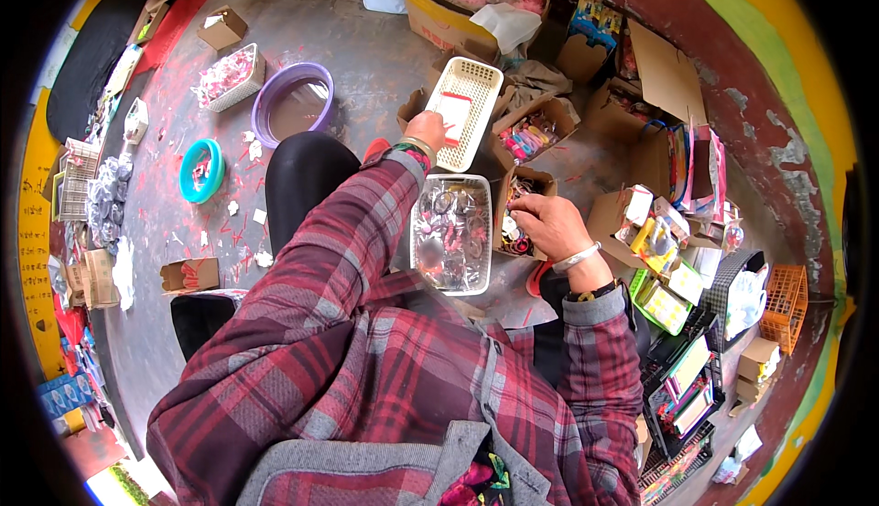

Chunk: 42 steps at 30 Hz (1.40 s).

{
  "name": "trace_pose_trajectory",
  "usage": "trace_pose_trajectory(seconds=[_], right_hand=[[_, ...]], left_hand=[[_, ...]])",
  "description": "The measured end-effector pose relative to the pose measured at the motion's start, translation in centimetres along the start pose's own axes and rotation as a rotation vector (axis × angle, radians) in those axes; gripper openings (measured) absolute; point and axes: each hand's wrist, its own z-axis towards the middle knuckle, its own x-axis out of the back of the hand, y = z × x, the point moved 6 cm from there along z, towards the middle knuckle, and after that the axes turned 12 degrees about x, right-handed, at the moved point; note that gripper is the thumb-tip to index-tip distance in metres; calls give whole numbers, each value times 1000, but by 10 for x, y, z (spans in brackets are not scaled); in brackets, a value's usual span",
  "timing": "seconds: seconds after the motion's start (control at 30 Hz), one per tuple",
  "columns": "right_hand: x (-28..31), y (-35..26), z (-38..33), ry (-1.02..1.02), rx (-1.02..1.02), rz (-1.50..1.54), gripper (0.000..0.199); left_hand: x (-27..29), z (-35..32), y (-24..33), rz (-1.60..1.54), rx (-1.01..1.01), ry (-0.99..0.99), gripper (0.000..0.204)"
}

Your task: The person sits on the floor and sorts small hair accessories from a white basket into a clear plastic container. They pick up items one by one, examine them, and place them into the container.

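My left hand [424, 130] is closed at the edge of a white card with red trim [454, 108], over a cream plastic basket [490, 85]. My right hand [553, 228] reaches over a small cardboard box [548, 182] of mixed small items. Its thumb and fingers are pinched together, and whatever is between them is too small to make out. Between my arms sits a white basket [486, 231] full of small clear-wrapped pieces, just below the cream one. Another open box [499, 152] of colourful pieces stands above my right hand.
A purple basin [259, 112] of water, a teal basin [217, 172] and a white basket of pink pieces [229, 94] stand on the floor at left, among red scraps. A large carton [430, 16] is at the back. Crates, including an orange one [785, 304], crowd the right.
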Motion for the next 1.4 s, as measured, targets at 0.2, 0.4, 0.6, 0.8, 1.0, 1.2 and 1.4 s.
trace_pose_trajectory(seconds=[0.2,0.4,0.6,0.8,1.0,1.2,1.4], right_hand=[[0,2,-1,5,7,-16,23],[-5,1,2,-14,5,-28,23],[-2,4,-1,-11,-7,-54,23],[1,4,1,17,-8,-33,22],[34,3,2,472,101,-74,29],[40,-14,2,401,29,279,43],[14,16,3,339,-87,763,15]], left_hand=[[2,0,8,3,-145,-12,30],[-22,17,-15,53,-83,52,26],[33,0,12,-167,55,82,23],[90,3,39,-358,1,95,22],[130,-26,104,-568,-201,-427,17],[167,-99,147,-405,-388,-890,19],[178,-116,149,-320,-513,-618,17]])
